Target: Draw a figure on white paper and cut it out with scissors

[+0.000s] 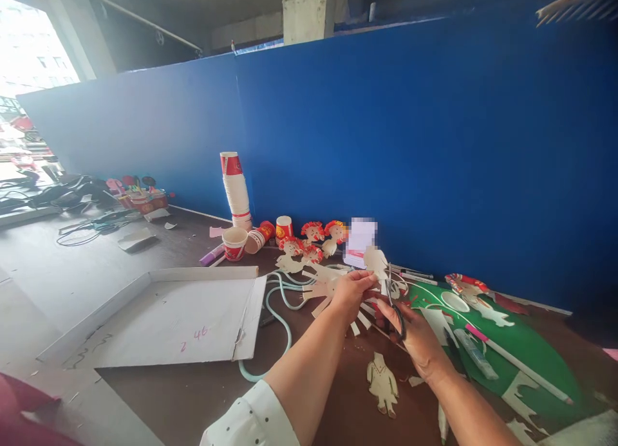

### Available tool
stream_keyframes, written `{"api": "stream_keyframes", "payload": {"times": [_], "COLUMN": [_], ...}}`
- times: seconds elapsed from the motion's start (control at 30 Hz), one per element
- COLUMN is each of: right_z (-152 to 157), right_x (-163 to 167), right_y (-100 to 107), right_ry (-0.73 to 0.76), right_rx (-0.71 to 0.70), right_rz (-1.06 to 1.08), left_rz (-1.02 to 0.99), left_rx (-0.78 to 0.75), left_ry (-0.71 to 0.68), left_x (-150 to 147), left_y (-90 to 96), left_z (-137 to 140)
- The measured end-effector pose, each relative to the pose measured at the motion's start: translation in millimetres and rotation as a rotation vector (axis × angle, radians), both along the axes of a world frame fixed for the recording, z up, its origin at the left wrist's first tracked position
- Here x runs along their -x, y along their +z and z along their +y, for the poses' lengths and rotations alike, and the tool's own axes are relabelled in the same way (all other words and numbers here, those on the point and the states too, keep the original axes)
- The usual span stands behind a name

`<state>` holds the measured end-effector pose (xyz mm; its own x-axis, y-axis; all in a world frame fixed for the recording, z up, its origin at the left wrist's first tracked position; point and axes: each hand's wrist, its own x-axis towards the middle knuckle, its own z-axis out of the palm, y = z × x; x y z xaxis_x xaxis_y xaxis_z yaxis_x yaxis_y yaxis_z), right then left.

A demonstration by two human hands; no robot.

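Between finger and thumb, my left hand pinches a pale paper cutout with a rounded top, held upright above the table. My right hand is closed around the dark handles of a pair of scissors. Their blades point up along the cutout's right edge; whether they touch the paper I cannot tell. Below the hands lies a cream paper doll body with small red marks on its chest. Strips of a cut-open paper cup spread out behind my left wrist.
A shallow white box lies to the left. Behind it rise stacked paper cups, near several red-fringed paper figures. On the right, a green sheet bears a pink-ended marker and scraps. A blue partition closes off the back.
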<state>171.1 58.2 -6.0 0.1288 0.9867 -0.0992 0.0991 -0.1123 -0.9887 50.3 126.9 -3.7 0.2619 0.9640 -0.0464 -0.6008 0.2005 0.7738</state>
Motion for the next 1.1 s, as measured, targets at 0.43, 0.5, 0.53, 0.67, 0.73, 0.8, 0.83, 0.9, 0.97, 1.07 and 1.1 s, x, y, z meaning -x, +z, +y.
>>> {"api": "stream_keyframes", "payload": {"times": [0.43,0.5,0.53,0.67,0.73,0.8,0.83,0.9,0.97,1.07,1.1], "right_z": [-6,-6,-6,-4,-4,-4,-4,-5,-6,-7,-8], "right_x": [1,1,1,-2,-3,-3,-3,-2,-1,1,2], "right_y": [15,16,16,12,10,11,11,13,14,15,15], "right_ry": [0.126,0.125,0.125,0.102,0.103,0.103,0.101,0.089,0.076,0.061,0.057], "right_rx": [-0.091,-0.097,-0.094,-0.089,-0.096,-0.104,-0.104,-0.106,-0.109,-0.110,-0.106], "right_rz": [-0.162,-0.197,-0.203,-0.228,-0.239,-0.244,-0.250,-0.269,-0.286,-0.294,-0.289], "left_rz": [0.081,0.089,0.093,0.097,0.096,0.099,0.101,0.106,0.109,0.123,0.132], "left_rx": [-0.020,-0.002,0.002,-0.003,0.000,0.011,0.015,0.021,0.019,0.003,-0.003], "left_ry": [0.071,0.075,0.073,0.064,0.069,0.067,0.065,0.063,0.065,0.053,0.049], "left_x": [-3,-3,-3,-4,-4,-4,-4,-5,-5,-6,-6], "left_y": [5.3,7.5,8.5,10.6,11.3,12.2,12.7,12.8,11.4,7.0,5.6], "left_z": [-1,-3,-4,-5,-6,-7,-7,-8,-7,-5,-4]}}
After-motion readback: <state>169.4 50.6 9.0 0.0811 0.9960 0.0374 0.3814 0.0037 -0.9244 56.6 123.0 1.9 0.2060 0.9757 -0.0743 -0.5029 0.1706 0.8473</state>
